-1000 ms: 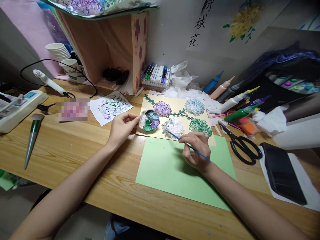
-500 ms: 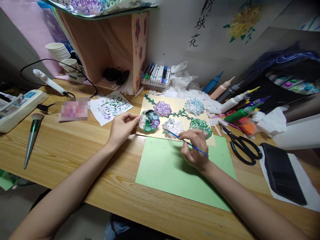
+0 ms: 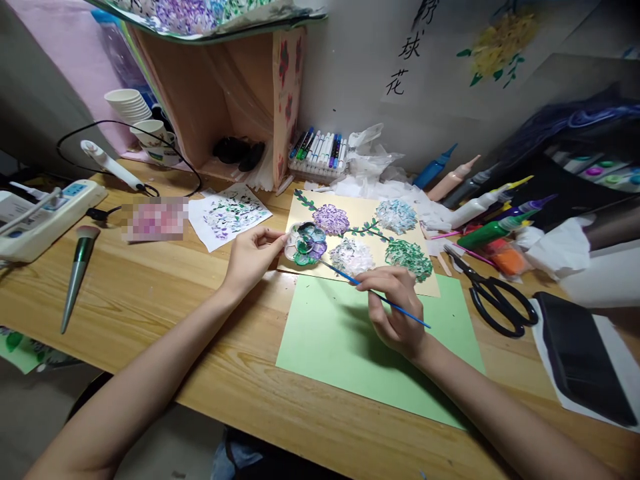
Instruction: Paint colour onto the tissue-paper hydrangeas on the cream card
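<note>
My left hand [image 3: 256, 257] pinches the rim of a small round paint palette [image 3: 305, 243], smeared with green, purple and white, over the left edge of a cream sheet [image 3: 367, 208]. That sheet bears purple, blue, whitish and green textured flowers joined by a leafy stem. In my right hand [image 3: 397, 303] is a thin blue paintbrush [image 3: 345, 274], its tip beside the palette's lower right edge and just left of the whitish flower [image 3: 353, 257]. Beneath my right hand lies a green sheet [image 3: 340, 360], partly under the cream one.
Black scissors [image 3: 493, 293], a black phone [image 3: 583, 357] and paint bottles [image 3: 495, 230] are on the right. Behind sit a marker box [image 3: 319, 157] and an open pink box [image 3: 287, 107]. On the left are a makeup brush [image 3: 79, 277], a power strip [image 3: 55, 220] and a paint-spotted paper [image 3: 233, 213].
The brush tip has left the whitish flower and moved left, close to the palette. The whole view has shifted slightly; my left hand still holds the palette.
</note>
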Motion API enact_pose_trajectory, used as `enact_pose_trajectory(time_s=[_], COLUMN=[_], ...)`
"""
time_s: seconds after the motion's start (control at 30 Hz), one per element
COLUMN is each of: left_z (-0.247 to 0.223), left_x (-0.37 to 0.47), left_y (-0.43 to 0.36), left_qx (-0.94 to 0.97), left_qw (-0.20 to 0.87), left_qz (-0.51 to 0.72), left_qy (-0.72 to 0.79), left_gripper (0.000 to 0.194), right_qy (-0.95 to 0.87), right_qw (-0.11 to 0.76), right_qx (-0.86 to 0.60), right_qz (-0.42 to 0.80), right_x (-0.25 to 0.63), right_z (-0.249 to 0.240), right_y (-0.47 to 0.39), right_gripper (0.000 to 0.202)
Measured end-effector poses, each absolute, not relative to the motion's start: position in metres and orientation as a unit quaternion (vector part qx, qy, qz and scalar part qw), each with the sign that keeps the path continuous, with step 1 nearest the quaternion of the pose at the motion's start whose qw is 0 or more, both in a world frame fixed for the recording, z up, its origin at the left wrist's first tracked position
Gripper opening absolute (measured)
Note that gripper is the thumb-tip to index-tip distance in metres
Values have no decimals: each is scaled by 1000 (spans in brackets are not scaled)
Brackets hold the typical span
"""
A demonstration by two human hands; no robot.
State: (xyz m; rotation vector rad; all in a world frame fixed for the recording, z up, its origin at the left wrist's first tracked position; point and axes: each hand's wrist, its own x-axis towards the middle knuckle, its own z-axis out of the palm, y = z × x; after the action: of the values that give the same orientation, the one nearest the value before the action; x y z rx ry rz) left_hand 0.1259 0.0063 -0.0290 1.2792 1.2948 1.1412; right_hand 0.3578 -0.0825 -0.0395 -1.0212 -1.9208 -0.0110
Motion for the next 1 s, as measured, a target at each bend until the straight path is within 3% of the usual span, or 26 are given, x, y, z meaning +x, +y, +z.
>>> enact_pose_trajectory(time_s=[0.37,0.83,1.0], left_z=[-27,-27,-26], left_x=[127,128,128], left_y=[5,5,4], left_qx=[532,532,537], left_qw=[480,480,479], left_qz=[470,465,460], left_qy=[516,521,520], left_gripper=[39,44,43], right_qy=[-775,-660,-638], right_qw=[437,507,530], right_qx=[-454,-491,-486], right_qz=[42,257,277], right_x=[354,357,359], right_z=[-46,-53,-53], right_y=[-81,-77,-76], right_gripper=[18,17,18])
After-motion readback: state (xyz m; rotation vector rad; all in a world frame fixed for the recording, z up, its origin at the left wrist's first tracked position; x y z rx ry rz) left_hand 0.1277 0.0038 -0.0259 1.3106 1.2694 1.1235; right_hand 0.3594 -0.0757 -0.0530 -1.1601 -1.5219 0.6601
